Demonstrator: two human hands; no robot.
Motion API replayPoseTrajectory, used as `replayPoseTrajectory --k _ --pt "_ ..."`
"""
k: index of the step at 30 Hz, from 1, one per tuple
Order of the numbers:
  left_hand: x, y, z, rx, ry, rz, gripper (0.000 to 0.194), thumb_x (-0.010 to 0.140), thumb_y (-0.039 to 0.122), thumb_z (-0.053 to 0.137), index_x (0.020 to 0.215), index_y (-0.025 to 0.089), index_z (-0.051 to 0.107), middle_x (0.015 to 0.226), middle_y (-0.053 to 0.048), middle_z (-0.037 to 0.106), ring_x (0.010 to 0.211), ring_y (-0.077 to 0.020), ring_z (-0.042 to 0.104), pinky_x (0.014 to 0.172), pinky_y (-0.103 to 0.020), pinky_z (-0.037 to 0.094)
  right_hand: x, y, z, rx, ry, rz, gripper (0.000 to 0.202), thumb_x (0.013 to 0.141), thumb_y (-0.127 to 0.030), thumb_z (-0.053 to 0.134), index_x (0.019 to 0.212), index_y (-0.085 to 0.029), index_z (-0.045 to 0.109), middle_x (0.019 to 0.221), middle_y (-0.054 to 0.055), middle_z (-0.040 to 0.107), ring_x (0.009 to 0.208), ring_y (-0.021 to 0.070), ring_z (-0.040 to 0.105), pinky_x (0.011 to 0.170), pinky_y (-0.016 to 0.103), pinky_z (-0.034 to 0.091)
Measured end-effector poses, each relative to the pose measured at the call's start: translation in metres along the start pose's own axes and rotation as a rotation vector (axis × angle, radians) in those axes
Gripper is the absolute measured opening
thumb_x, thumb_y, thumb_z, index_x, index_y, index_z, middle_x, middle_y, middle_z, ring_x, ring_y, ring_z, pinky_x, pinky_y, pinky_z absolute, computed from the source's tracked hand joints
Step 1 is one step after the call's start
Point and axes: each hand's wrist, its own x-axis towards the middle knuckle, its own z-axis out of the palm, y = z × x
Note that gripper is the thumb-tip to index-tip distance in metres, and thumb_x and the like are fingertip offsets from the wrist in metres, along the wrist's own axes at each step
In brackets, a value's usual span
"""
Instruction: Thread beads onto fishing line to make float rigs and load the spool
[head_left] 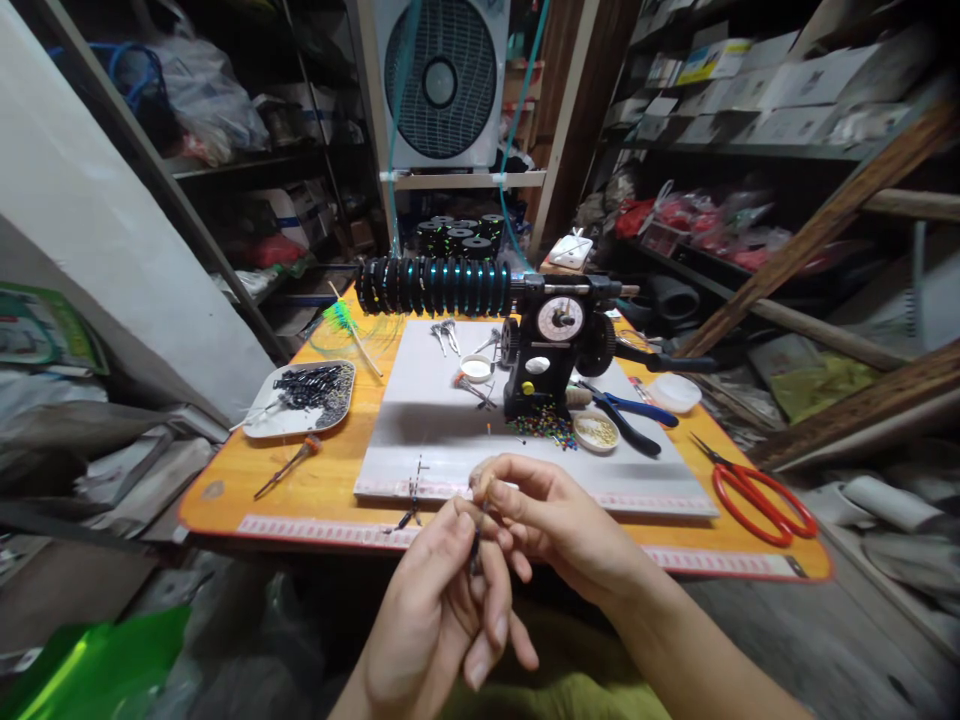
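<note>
Both hands meet just in front of the white board [442,440], at the table's near edge. My left hand [450,590] pinches a small dark thin piece [475,552] between thumb and forefinger, its other fingers loosely curled. Thumb and forefinger of my right hand [540,510] are closed at the upper end of that piece; what they grip is too small to make out. On the board to the left lie thin dark beaded strands [415,490]. Behind the hands stands a black winding machine [536,370] with a dial, beside colourful beads [544,428].
Red-handled scissors [757,500] lie at the right, blue-black pliers [626,412] on the board. A tray [259,424] of dark parts stands left, near a brush-like piece [289,468]. A dish of gold beads [596,433] is near the machine. A fan [440,82] stands behind.
</note>
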Motion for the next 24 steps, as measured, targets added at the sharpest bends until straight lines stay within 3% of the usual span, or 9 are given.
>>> replayPoseTrajectory --k 2,8,13,17,24 --pt "-0.003 -0.001 -0.005 0.015 -0.001 -0.011 0.037 0.103 0.034 0.033 0.091 0.012 0.061 0.058 -0.001 0.061 0.037 -0.0079 0.058 0.034 -0.011 0.036 -0.002 0.0 -0.001 -0.009 0.009 0.009 0.028 0.082 -0.038 0.077 0.086 -0.015 0.062 0.063 -0.003 0.058 0.052 0.005 0.054 0.041 0.01 0.046" --pt "-0.017 -0.002 -0.013 0.059 0.052 0.012 0.021 0.097 0.032 0.053 0.105 0.014 0.062 0.064 0.004 0.06 0.037 -0.0011 0.05 0.056 -0.022 0.054 -0.003 0.005 0.0 -0.012 0.022 0.011 0.027 0.083 -0.037 0.075 0.086 -0.014 0.062 0.067 0.0 0.062 0.057 0.0078 0.06 0.042 0.011 0.049" --pt "-0.025 -0.008 -0.011 0.083 0.137 0.064 0.021 0.093 0.036 0.06 0.104 0.02 0.053 0.057 0.005 0.06 0.047 -0.0097 0.063 0.038 -0.011 0.04 -0.001 0.012 0.007 0.03 0.042 -0.042 0.03 0.081 -0.041 0.076 0.082 -0.014 0.062 0.074 -0.001 0.061 0.057 0.0075 0.062 0.039 0.011 0.048" --pt "-0.027 -0.013 -0.011 0.061 0.137 0.113 0.018 0.093 0.035 0.059 0.099 0.022 0.048 0.059 0.004 0.064 0.052 -0.0135 0.067 0.034 -0.011 0.042 -0.001 0.017 0.012 0.062 0.062 -0.065 0.031 0.082 -0.042 0.075 0.082 -0.014 0.062 0.08 0.0 0.061 0.053 0.0054 0.059 0.037 0.01 0.046" --pt "-0.028 -0.017 -0.009 0.062 0.137 0.193 0.006 0.1 0.028 0.046 0.096 0.024 0.044 0.061 0.004 0.067 0.05 -0.0121 0.067 0.037 -0.012 0.049 0.002 0.024 0.016 0.096 0.096 -0.086 0.029 0.084 -0.043 0.073 0.085 -0.017 0.061 0.086 -0.001 0.06 0.049 0.0019 0.052 0.035 0.009 0.039"
